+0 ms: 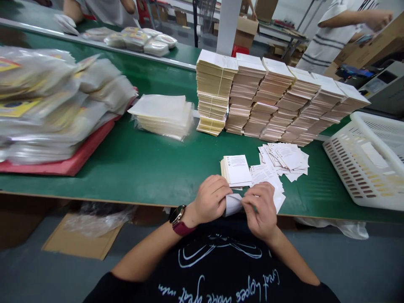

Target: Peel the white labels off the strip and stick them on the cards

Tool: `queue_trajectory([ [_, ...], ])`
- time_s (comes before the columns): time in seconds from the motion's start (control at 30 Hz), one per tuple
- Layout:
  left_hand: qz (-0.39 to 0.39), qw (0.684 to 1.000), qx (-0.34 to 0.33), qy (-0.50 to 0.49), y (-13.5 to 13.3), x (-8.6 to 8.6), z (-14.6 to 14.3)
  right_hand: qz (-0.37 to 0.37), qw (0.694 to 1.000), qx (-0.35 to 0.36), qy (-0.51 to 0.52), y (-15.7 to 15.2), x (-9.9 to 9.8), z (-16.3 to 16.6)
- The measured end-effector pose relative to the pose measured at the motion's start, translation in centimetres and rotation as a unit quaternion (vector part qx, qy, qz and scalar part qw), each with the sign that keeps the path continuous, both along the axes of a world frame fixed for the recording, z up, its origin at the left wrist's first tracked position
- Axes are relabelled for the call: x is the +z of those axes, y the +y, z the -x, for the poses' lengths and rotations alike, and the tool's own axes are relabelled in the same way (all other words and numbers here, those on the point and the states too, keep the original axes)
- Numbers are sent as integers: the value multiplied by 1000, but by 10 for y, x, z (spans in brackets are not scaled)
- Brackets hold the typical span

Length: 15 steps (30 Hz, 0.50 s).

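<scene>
Both my hands pinch one small white paper leaflet [234, 204] at the near edge of the green table [151, 164]. My left hand [212, 198], with a dark red watch on its wrist, grips the leaflet's left part with curled fingers. My right hand [260, 210] holds its right part, fingers closed. Just beyond my hands lies a small neat stack of folded leaflets [237, 170], and to its right a loose heap of printed leaflets [284, 159].
Tall stacks of cream cards [271, 97] stand in a row behind. A pile of clear bags [162, 114] lies to the left, bagged goods on a red tray [47, 105] at far left, a white plastic basket [366, 160] at right. Other people work at the back.
</scene>
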<state>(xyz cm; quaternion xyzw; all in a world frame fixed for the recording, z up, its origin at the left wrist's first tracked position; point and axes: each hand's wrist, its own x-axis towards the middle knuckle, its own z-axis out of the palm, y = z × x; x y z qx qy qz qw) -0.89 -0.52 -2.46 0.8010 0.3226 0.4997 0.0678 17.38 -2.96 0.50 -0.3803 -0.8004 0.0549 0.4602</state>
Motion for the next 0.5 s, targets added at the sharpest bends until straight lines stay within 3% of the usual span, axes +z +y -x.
queue_trajectory([
  [0.1,2,1000,9,22,0,1,0,-7,992,-18,123,9,8,-5],
  [0.2,-2,998,21,56,1,1,0,46,970,-96,220,28,18,-10],
  [0.37,-25,993,31,107,2,1,-1,219,957,-150,117,59,18,-9],
  [0.5,-23,991,33,125,3,1,-2,255,951,-152,85,68,9,-3],
])
